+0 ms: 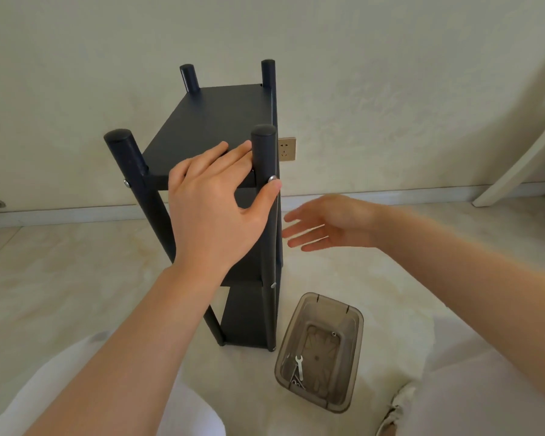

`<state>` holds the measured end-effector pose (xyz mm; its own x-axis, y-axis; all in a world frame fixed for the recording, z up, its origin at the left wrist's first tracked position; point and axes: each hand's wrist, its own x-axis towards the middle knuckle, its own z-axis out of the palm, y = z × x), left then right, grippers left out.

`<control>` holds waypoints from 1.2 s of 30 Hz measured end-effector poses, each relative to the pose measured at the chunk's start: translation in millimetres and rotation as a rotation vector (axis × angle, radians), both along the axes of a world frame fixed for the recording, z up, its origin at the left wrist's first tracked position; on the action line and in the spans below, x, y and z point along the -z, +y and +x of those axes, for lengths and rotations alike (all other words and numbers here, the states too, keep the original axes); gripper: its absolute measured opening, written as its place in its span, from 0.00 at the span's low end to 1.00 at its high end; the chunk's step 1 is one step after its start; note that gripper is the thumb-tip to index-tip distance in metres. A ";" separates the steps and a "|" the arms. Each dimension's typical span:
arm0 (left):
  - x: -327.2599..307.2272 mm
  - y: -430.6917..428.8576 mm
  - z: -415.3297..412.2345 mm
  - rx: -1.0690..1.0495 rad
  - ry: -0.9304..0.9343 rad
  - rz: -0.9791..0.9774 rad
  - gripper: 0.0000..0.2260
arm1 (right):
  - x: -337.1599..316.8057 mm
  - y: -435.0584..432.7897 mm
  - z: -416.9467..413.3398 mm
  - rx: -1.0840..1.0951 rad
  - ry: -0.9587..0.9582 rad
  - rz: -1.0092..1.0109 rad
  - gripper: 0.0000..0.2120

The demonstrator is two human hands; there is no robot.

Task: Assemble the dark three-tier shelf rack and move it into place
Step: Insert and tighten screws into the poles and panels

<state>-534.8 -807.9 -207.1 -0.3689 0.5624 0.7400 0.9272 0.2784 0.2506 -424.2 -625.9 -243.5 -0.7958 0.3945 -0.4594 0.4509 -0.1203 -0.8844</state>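
The dark three-tier shelf rack (214, 121) stands upright on a white fluffy rug, with four round posts and silver bolt heads at the joints. My left hand (214, 202) rests on the front edge of the top shelf, fingers lying flat on the board and thumb pressed against the front right post by a bolt head. My right hand (328, 223) hovers to the right of the rack at mid height, fingers spread, palm facing the rack, touching nothing. The lower shelves are partly hidden behind my left arm.
A smoky translucent plastic bin (320, 350) sits on the rug right of the rack's foot, holding a small silver wrench (299, 366) and a few screws. A wall socket (287, 149) is behind the rack. White furniture (516, 171) leans at the far right. My knees fill the bottom corners.
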 end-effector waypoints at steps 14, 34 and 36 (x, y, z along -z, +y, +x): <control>7.4 3.0 2.1 -0.020 0.040 0.052 0.19 | 211.2 -6.3 11.6 -0.218 -0.625 0.058 0.11; 12.3 10.6 10.1 -0.055 0.089 0.072 0.20 | 364.0 -83.7 26.1 -0.645 -0.570 0.514 0.11; 11.9 9.9 10.7 -0.054 0.085 0.067 0.20 | 367.7 -86.3 27.0 -0.677 -0.576 0.576 0.11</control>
